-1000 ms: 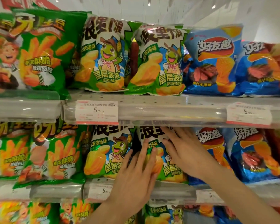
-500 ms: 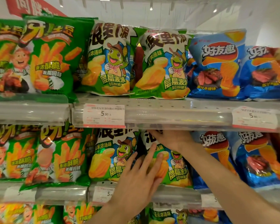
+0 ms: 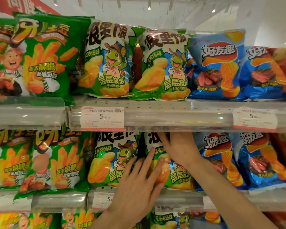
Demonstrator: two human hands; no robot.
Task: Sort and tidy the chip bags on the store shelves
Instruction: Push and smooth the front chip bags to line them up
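Observation:
On the middle shelf stands a green chip bag with a cartoon turtle (image 3: 180, 177). My left hand (image 3: 139, 184) presses flat on its lower front with straight, spread fingers. My right hand (image 3: 177, 146) lies on the bag's upper part, with its fingers stretched up and left. The fingertips reach the underside of the upper shelf rail (image 3: 172, 116). A matching turtle bag (image 3: 109, 161) stands just left of it, upright and touching it.
Green fries bags (image 3: 61, 162) fill the middle shelf's left, blue steak-flavour bags (image 3: 221, 156) its right. The upper shelf holds the same order: fries bags (image 3: 45, 55), two turtle bags (image 3: 163, 66), blue bags (image 3: 216, 63). A price-tag rail (image 3: 180, 200) runs below my hands.
My right hand has slid up from the bag's middle to its top, under the upper shelf. My left hand has stayed pressed on the bag's front.

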